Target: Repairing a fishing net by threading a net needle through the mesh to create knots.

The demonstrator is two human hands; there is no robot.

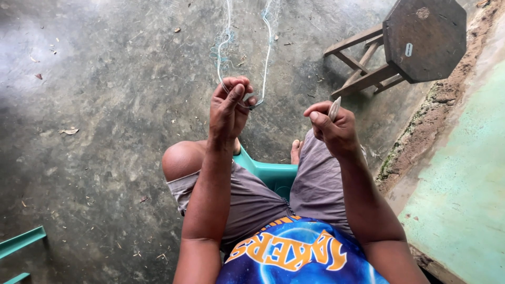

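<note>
My left hand [229, 108] is raised in front of me, its fingers pinched on a fine pale fishing net [247, 47] that hangs down from above in thin strands. My right hand [331, 129] is closed around a small pale netting needle [334, 109], whose tip points upward, a short way right of the net. I sit on a green plastic chair [271, 173] with my knees apart. Thin line seems to run between the needle and the net, but it is too fine to follow.
A dark wooden stool [415, 42] lies tipped on the concrete floor [105, 105] at the upper right. A raised green-painted ledge [463, 173] runs along the right side. A green plastic piece [21, 242] shows at the lower left.
</note>
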